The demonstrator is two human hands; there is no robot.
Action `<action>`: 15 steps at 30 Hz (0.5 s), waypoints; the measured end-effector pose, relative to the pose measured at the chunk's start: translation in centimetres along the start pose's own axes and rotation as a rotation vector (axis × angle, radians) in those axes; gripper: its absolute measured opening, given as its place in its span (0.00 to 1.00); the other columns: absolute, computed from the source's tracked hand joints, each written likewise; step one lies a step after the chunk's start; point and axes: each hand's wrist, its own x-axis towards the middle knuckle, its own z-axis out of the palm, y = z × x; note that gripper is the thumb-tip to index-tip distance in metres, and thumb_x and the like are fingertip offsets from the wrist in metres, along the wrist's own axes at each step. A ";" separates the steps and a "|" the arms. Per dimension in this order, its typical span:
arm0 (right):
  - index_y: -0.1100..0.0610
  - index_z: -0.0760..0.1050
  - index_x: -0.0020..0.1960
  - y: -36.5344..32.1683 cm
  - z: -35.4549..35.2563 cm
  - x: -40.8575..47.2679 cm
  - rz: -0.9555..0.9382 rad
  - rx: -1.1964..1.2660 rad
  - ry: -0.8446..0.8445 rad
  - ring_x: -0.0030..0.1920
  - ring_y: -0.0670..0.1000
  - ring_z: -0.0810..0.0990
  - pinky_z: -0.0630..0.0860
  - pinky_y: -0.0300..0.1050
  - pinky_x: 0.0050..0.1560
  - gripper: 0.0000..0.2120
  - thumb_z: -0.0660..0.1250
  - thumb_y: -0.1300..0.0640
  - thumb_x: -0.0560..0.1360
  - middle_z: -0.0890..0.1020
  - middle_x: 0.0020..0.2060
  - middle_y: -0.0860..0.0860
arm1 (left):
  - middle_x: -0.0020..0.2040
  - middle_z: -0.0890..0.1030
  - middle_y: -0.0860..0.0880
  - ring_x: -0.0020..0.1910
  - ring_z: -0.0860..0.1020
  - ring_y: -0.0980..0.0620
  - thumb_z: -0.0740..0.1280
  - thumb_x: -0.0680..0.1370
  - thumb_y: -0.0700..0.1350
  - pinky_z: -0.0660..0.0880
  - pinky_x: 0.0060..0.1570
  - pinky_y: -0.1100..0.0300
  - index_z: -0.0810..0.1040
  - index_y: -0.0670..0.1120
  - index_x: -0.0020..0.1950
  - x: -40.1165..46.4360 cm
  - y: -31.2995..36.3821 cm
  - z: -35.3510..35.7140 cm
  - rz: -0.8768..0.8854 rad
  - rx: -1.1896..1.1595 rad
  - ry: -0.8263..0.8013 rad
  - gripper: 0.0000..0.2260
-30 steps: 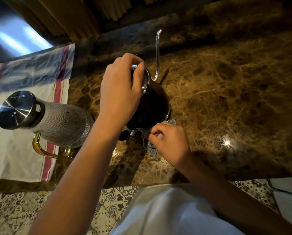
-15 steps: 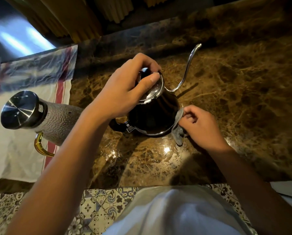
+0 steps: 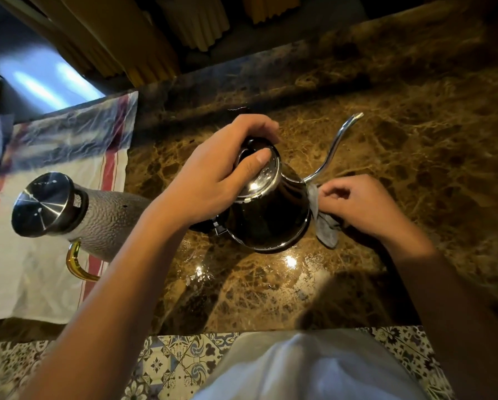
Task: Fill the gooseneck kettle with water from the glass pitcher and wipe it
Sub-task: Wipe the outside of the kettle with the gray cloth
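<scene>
Standing left of the gripped lid and partly hidden behind the left forearm: textured glass pitcher with steel cap and gold handle, resting on a white red-striped towel. Lying beyond the towel, a blurred shiny surface. Hanging above the far edge of the marble countertop, yellow pleated fabric.

Crossing the near countertop from below, both forearms, closing in the polished patch in front of the kettle. Spreading right of and beyond the cloth grip, open marble with nothing on it as far as the raised back ledge. Ending near the body, the counter's front edge, with patterned floor tiles showing below it.

Sitting on the countertop between the two grips: dark, glossy gooseneck kettle, bell-shaped, steel-rimmed at the base, black handle pointing toward the pitcher. Rising from the body just above the cloth grip and curving up and away, thin steel spout.

Clasping the steel lid from above, left hand, thumb lying across the lid, fingers curling over its far side. Pinching a small grey cloth against the kettle's right wall at the spout root, right hand.
</scene>
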 end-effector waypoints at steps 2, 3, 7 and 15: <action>0.54 0.86 0.44 -0.1 -0.9 0.1 0.056 0.155 -0.014 0.32 0.47 0.80 0.76 0.41 0.31 0.05 0.74 0.61 0.77 0.86 0.37 0.56 | 0.71 0.75 0.49 0.71 0.74 0.55 0.64 0.84 0.50 0.73 0.71 0.52 0.72 0.45 0.73 0.1 0.0 0.3 0.023 0.039 0.077 0.18; 0.53 0.86 0.45 -0.1 -1.2 0.3 0.090 0.253 0.066 0.32 0.49 0.81 0.76 0.43 0.31 0.06 0.72 0.62 0.78 0.87 0.39 0.57 | 0.73 0.73 0.47 0.73 0.71 0.55 0.65 0.84 0.51 0.71 0.72 0.58 0.73 0.45 0.72 0.0 0.1 0.5 0.029 0.066 0.130 0.18; 0.52 0.84 0.54 -1.8 -2.4 1.5 0.108 0.538 0.289 0.46 0.53 0.88 0.83 0.44 0.44 0.09 0.67 0.62 0.81 0.88 0.51 0.55 | 0.73 0.71 0.44 0.73 0.70 0.51 0.68 0.83 0.54 0.69 0.71 0.61 0.77 0.44 0.68 -1.3 0.9 2.7 -0.056 0.220 0.437 0.18; 0.52 0.84 0.52 -3.6 -1.7 1.6 0.074 0.657 0.178 0.48 0.53 0.88 0.84 0.46 0.49 0.13 0.62 0.64 0.83 0.88 0.50 0.56 | 0.64 0.76 0.50 0.63 0.71 0.53 0.59 0.83 0.59 0.67 0.60 0.62 0.77 0.49 0.66 -1.6 1.2 3.5 -0.216 0.253 0.383 0.19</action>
